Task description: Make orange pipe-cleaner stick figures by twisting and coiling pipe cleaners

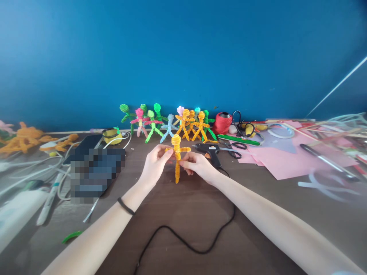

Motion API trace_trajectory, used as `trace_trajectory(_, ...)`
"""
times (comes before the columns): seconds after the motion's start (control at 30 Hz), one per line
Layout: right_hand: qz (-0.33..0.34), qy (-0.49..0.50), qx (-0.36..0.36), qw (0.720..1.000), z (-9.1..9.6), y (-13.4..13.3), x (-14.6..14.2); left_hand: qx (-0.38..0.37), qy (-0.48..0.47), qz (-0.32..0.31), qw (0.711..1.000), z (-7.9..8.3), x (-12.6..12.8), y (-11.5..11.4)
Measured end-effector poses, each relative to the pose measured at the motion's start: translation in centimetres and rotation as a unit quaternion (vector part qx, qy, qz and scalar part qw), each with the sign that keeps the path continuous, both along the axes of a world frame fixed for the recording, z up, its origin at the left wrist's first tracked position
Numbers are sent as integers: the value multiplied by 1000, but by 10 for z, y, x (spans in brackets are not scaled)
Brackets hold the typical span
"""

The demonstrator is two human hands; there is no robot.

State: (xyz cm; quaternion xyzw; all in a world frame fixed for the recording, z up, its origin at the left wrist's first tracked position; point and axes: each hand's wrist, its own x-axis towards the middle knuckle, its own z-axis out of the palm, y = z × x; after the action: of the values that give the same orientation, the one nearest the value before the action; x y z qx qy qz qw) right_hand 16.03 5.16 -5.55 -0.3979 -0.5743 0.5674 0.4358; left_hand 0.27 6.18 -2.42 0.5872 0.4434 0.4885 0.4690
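Note:
I hold an orange pipe-cleaner figure upright above the brown table. My left hand pinches its left arm near the head. My right hand grips its body at the waist. Its single leg hangs down between my hands. Both hands have their fingers closed on the figure.
Several coloured pipe-cleaner figures stand in a row by the blue wall. A black glue gun lies behind my right hand, its cord looping toward me. Red thread spool, scissors, pink paper right; a blurred-out object, cables left.

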Motion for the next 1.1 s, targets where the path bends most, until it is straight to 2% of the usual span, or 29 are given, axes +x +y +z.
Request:
trace_trajectory(0.13, 20, 55, -12, 998, 1, -1, 1, 3, 24, 11, 1000, 2, 0, -1)
trace_trajectory(0.23, -6, 89, -5, 996, 2, -3, 0, -2, 53, -5, 999, 2, 1, -3)
trace_trajectory(0.5, -43, 58, 54, 996, 0, -3, -2, 9, 125, -47, 991, -1, 1, -3)
trace_trajectory(0.7, -54, 49, 55, 996, 1, -4, -2, 11, 127, -53, 990, -2, -1, 0)
trace_trajectory(0.97, -52, 53, 46, 996, 0, -2, -2, -25, 64, -56, 996, -2, 0, -1)
trace_trajectory(1.1, -52, 52, 41, 996, 1, -3, -2, -26, 63, -63, 996, -1, 0, -1)
